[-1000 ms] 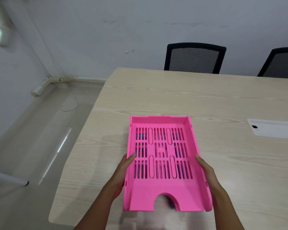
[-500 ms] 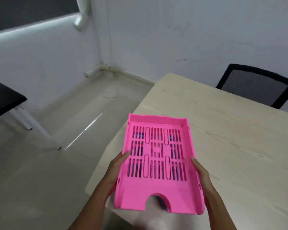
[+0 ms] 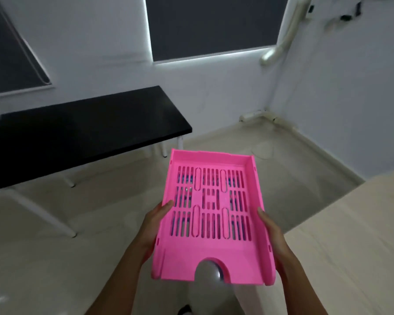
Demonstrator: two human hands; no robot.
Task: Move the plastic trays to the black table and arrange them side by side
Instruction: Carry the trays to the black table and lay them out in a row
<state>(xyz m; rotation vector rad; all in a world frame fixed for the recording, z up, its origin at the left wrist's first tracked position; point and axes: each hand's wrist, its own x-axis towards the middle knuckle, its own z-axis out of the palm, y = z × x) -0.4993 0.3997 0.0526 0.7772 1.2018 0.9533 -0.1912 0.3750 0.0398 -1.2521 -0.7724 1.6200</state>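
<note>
Your left hand (image 3: 156,226) grips the left side wall of the pink tray (image 3: 212,214), thumb hooked over the rim, and your right hand (image 3: 274,237) clasps the right side wall the same way, so both hands are closed on the tray. You carry it in the air in front of you, above the pale floor (image 3: 55,246), roughly level and long side pointing away from you.

The tray is bright pink plastic, rectangular, with low walls on 3 sides and a half-round cut-out in the near edge. Its base is pierced by rows of narrow slots, with 4 longer oval slots and a small squared pattern in the middle. Dark blue shows through some slots from below; you cannot tell what it is. No brand, label or writing can be read on it.

The black counter (image 3: 77,133) stands ahead to your left, well apart from the tray, against the white wall. A pale wooden counter (image 3: 350,235) lies just to your right.
</note>
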